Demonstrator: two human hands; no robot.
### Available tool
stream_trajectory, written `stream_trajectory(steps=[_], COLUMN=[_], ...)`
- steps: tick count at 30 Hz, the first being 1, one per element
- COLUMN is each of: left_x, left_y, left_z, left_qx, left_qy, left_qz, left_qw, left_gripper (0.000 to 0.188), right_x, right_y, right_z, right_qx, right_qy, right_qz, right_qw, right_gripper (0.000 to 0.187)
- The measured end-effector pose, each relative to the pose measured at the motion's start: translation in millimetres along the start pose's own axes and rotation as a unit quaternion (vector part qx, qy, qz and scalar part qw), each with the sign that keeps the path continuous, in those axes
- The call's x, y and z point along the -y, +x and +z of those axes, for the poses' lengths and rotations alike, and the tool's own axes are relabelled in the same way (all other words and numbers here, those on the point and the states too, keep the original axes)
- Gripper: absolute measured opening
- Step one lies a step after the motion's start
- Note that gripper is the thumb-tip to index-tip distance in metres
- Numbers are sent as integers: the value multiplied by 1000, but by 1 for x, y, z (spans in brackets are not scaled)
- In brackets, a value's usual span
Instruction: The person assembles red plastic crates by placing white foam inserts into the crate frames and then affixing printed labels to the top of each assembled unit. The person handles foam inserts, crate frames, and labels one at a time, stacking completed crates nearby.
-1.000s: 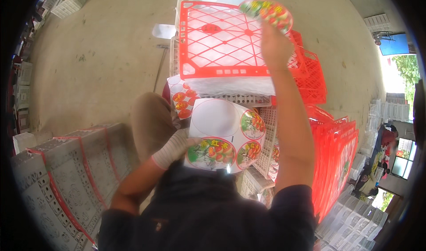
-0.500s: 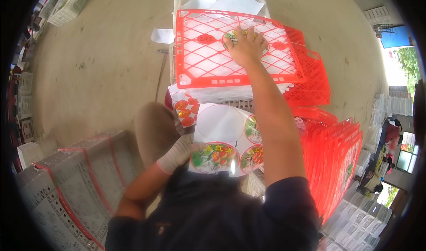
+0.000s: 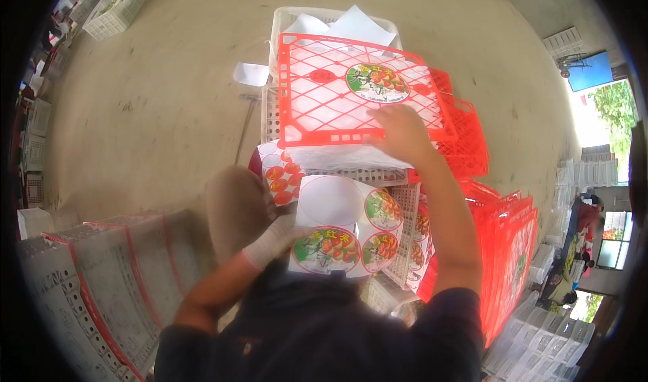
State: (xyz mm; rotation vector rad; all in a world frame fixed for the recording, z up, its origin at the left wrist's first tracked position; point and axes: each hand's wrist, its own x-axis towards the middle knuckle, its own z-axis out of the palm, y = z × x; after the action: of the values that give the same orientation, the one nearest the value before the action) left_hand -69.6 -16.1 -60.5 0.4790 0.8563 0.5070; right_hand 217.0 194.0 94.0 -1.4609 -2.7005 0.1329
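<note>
Drab floor (image 3: 182, 91) surrounding red lattice lid (image 3: 324, 138), oval label (image 3: 378, 83) flat upon it, placement apparently finished. Left hand (image 3: 271, 241): grip pinching left edge of sticker sheet (image 3: 360, 214); right hand (image 3: 403, 131), at lid's front: grip cannot be told. Next move likely calls for lifting the lid.

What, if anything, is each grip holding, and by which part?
The left grip holds the sticker sheet by its left edge. The right grip is at the near rim of the red lattice panel; whether it holds it can't be told.
</note>
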Motion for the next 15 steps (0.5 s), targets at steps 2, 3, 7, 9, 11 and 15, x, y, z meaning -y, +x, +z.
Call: stream_trajectory(steps=[2,3,7,9,11,15], left_x=[9,13,-7,5,20,19], left_y=[6,7,-8,-4,3,4], left_z=[-7,-10,14,5,-5,0], left_qx=[-14,-23,-39,-31,-19,20], left_qy=[52,77,38,37,13,33], left_qz=[-5,-7,14,21,21,79], left_qw=[999,997,998,999,1000,996], left_gripper=[32,32,31,32,33,36], right_x=[-1,-4,0,4,1,-36], right_y=[-6,-4,-5,-2,3,11], right_z=[7,11,20,11,0,-63], right_qx=[8,-7,-66,-8,-22,-214], right_qy=[-59,-80,-116,-103,-97,-76], right_qz=[-59,-79,-85,-76,-88,-81], right_qw=[996,994,987,992,991,970], right_gripper=[49,47,36,36,36,31])
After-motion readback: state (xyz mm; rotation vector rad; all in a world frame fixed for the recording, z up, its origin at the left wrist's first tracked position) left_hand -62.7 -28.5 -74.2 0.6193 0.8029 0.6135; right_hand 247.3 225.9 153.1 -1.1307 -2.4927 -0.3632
